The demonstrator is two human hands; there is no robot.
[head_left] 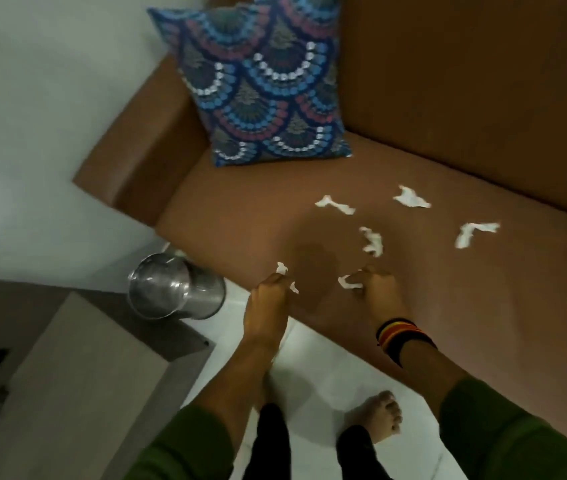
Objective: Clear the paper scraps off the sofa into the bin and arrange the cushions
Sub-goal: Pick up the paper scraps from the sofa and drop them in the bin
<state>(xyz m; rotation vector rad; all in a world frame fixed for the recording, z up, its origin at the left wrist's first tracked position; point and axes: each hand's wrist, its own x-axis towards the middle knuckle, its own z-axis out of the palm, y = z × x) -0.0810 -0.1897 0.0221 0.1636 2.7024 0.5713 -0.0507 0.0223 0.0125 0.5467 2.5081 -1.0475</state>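
Note:
Several white paper scraps [372, 240] lie scattered across the seat of the brown sofa [465, 306]. My left hand [268, 303] is closed around a white scrap [282, 270] at the seat's front edge. My right hand [377, 292] rests on the seat with its fingers pinched on another scrap [346, 281]. A blue and pink patterned cushion [264, 84] leans upright in the sofa's left corner. A shiny metal bin [164, 289] stands on the floor to the left of the sofa, close to my left hand.
A grey low table [67, 375] fills the lower left, its corner touching the bin. White floor [313, 386] runs along the sofa front, where my bare feet [379, 417] stand. A white wall [32, 116] lies behind the sofa's left armrest [143, 161].

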